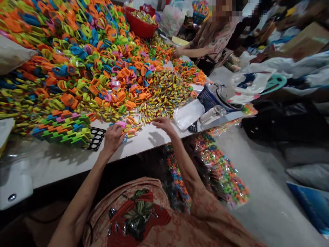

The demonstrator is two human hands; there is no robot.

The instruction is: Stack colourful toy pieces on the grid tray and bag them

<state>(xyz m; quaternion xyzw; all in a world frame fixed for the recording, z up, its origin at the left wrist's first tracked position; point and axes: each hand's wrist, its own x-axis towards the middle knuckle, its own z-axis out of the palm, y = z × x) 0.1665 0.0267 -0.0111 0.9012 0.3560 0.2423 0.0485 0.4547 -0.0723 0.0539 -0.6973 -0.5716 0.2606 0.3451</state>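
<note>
Left hand (113, 138): fingers curled, tips at a pink plastic piece (121, 124) on the table (140, 142). Whether the piece is gripped or merely touched cannot be told. The pink piece lies at the far side of the fingers, with orange pieces (132, 131) just beside it.

Right hand (164, 125): fingers extended and loosely parted, over the table near the front edge of a spread of small yellow sticks (164, 92). The pink piece is to its left, apart from it.

Markings: any print on the sticks is too small to read.

Materials and forms: a large heap of moulded plastic pieces (102, 61), glossy, in orange, lime, blue and pink, many with looped openings, covers the far side of the table. Left of the left hand, a black open-lattice rack (97, 138) adjoins a block of zigzag-edged pieces (68, 129) arranged in rows. Beyond the right hand lie a flat whitish plastic bag (189, 114) and a blue perforated basket (209, 97). A round red basin (141, 22) stands beyond the heap. A co-worker's arm (194, 52) extends to the far right part of the heap.
</note>
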